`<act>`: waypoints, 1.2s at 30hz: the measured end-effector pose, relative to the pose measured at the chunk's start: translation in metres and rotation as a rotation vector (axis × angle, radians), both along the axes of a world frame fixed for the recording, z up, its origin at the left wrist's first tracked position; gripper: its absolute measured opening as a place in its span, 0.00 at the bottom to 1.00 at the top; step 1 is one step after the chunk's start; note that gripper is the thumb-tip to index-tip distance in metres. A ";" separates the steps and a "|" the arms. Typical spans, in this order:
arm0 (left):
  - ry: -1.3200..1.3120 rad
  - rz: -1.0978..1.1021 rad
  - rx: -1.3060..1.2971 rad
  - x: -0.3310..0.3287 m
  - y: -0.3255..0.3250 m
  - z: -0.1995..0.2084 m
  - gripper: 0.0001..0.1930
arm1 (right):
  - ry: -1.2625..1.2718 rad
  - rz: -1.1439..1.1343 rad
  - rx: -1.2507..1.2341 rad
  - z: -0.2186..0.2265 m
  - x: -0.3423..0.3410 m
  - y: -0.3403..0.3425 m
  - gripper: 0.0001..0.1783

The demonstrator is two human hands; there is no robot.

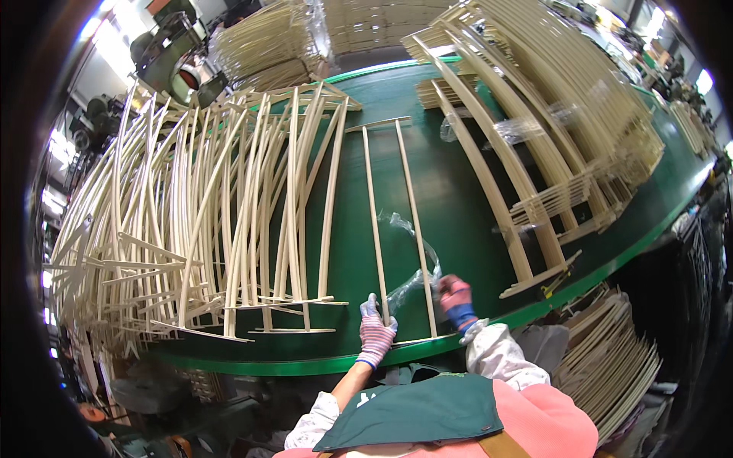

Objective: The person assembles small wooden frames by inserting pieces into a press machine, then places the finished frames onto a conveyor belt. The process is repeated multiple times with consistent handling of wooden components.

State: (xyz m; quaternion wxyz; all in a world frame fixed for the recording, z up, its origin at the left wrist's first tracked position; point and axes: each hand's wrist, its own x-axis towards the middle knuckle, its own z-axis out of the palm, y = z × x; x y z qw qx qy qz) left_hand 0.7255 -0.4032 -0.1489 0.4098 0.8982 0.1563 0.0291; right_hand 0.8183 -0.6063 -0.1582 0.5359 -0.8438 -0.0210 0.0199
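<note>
A narrow frame of pale wooden strips (417,229), two long bars with a short crosspiece at each end, lies on the green table in front of me. My left hand (376,334), in a striped glove, grips the near end of its left bar. A crumpled strip of clear plastic film (416,279) runs across the frame and loops between the bars. Just right of the right bar is my right hand (456,301), in a red and blue glove, slightly blurred. Its fingers look curled, close to the film's edge; what they hold, if anything, is hidden.
Loose wooden frames (229,206) crowd the left of the green table (450,214). Stacked frames (565,114), partly bound with plastic film, stand on the right. More wooden strips (611,366) lie below the table's right edge. Wrapped bundles (267,46) and machinery (172,61) are behind.
</note>
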 end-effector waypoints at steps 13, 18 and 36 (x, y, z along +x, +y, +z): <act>-0.243 -0.074 -0.106 0.021 -0.015 0.002 0.38 | -0.339 -0.045 1.366 0.165 -0.073 -0.052 0.13; -0.394 -0.280 0.073 0.009 -0.024 0.056 0.43 | -0.187 0.085 -0.400 0.181 -0.125 -0.070 0.16; 0.974 -0.465 -1.370 -0.085 -0.261 0.011 0.28 | -0.034 -0.356 -0.191 -0.015 -0.299 -0.143 0.21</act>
